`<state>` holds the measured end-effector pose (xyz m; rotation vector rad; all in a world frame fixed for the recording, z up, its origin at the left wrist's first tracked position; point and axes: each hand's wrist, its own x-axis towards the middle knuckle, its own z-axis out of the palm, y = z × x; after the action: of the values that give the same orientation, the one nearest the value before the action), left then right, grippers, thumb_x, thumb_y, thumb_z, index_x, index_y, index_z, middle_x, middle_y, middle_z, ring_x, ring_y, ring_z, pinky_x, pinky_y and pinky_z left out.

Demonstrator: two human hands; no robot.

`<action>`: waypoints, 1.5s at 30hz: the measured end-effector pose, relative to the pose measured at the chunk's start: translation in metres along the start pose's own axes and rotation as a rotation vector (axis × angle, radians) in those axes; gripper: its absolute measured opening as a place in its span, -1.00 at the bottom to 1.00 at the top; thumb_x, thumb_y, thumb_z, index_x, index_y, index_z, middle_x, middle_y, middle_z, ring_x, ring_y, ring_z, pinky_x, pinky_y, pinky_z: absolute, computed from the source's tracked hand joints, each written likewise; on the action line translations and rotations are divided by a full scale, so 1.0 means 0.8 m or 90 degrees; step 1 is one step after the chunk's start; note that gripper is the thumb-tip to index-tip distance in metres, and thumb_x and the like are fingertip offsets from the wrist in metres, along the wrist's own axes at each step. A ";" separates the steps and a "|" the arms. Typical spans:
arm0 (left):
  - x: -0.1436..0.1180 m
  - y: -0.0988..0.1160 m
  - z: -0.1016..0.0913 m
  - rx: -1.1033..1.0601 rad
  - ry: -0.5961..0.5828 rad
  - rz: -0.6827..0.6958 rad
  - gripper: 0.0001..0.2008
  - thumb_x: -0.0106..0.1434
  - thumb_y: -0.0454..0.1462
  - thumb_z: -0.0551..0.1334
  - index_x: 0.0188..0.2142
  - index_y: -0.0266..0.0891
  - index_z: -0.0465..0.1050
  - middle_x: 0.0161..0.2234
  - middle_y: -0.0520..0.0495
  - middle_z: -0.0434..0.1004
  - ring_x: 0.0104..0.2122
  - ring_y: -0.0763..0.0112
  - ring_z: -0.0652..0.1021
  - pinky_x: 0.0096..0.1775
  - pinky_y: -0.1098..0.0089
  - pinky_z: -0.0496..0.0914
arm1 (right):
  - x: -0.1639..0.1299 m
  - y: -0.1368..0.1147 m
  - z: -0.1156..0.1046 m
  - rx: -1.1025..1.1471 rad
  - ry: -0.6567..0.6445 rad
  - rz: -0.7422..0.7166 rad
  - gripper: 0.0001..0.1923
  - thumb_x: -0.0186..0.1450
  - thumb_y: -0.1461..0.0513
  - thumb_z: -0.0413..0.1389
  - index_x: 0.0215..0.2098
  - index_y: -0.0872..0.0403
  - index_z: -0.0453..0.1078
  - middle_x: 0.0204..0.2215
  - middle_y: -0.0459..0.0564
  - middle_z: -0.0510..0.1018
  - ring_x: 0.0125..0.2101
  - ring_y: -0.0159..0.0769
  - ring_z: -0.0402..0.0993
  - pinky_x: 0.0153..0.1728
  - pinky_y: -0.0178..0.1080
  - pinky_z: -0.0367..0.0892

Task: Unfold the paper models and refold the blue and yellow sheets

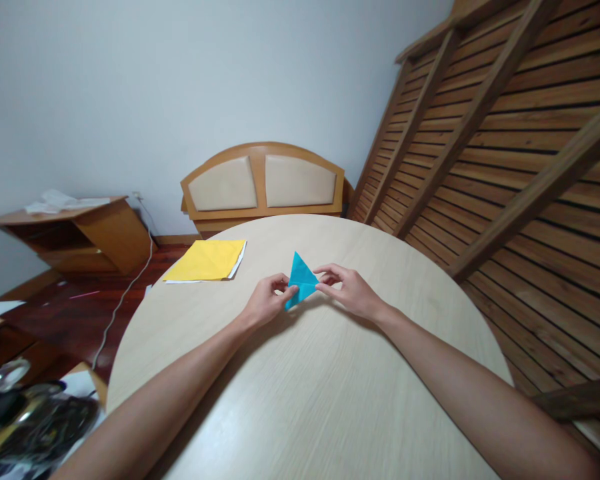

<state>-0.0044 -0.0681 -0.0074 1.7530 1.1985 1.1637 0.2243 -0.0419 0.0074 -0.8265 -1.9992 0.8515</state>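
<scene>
Blue paper, folded into a triangle, is being held just above the round pale wooden table, a little above the middle of the frame. It is being pinched at its lower left edge by the left hand, whose thumb and forefinger are being pressed together on the paper, the other fingers being curled in. Its right corner is being pinched by the right hand, thumb and forefinger closed on the paper's edge while the remaining fingers are being held loosely spread above it. The triangle's top point is being kept upward, tilted toward the far side of the table.

A yellow sheet, with white paper showing under its right edge, is lying flat on the table to the upper left of the hands, well apart from them. A padded wooden headboard is being leaned against the wall beyond the table, at the centre top.
</scene>
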 end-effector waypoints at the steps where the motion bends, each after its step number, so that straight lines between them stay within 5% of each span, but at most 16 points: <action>1: 0.000 0.002 0.000 -0.001 0.000 0.003 -0.73 0.20 -0.10 0.32 -0.41 -0.28 0.46 -0.42 -0.10 0.51 -0.42 0.39 0.47 -0.34 0.35 0.35 | 0.000 0.000 0.001 0.001 0.004 -0.002 -0.68 0.29 0.18 0.22 0.00 0.09 0.44 -0.27 0.03 0.64 -0.25 -0.24 0.59 -0.14 -0.16 0.46; 14: -0.002 0.011 0.003 -0.065 -0.054 -0.016 -0.75 0.19 -0.12 0.31 -0.44 -0.26 0.42 -0.49 -0.04 0.48 -0.49 0.44 0.44 -0.41 0.37 0.33 | 0.000 -0.005 0.002 0.017 0.004 0.002 -0.73 0.29 0.17 0.21 -0.07 0.08 0.48 -0.24 0.03 0.66 -0.26 -0.21 0.62 -0.16 -0.14 0.47; 34: -0.013 0.018 0.009 0.064 -0.237 -0.007 -0.71 0.26 -0.09 0.25 -0.37 -0.30 0.53 -0.51 0.00 0.45 -0.52 0.49 0.36 -0.45 0.46 0.24 | 0.005 -0.019 0.008 0.125 0.073 0.059 -0.66 0.17 0.06 0.31 -0.18 0.11 0.55 -0.33 0.05 0.65 -0.33 -0.23 0.59 -0.27 -0.19 0.49; 45: -0.008 0.025 0.004 0.032 -0.241 -0.035 -0.70 0.25 -0.08 0.26 -0.38 -0.31 0.53 -0.54 0.02 0.39 -0.55 0.51 0.32 -0.48 0.47 0.21 | 0.013 -0.011 0.005 0.226 0.122 0.125 -0.62 0.09 -0.01 0.36 -0.31 0.11 0.54 -0.35 0.06 0.66 -0.31 -0.19 0.60 -0.24 -0.16 0.48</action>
<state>0.0041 -0.0812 0.0077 1.8622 1.0445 0.7314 0.2133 -0.0397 0.0170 -0.8682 -1.5589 1.1526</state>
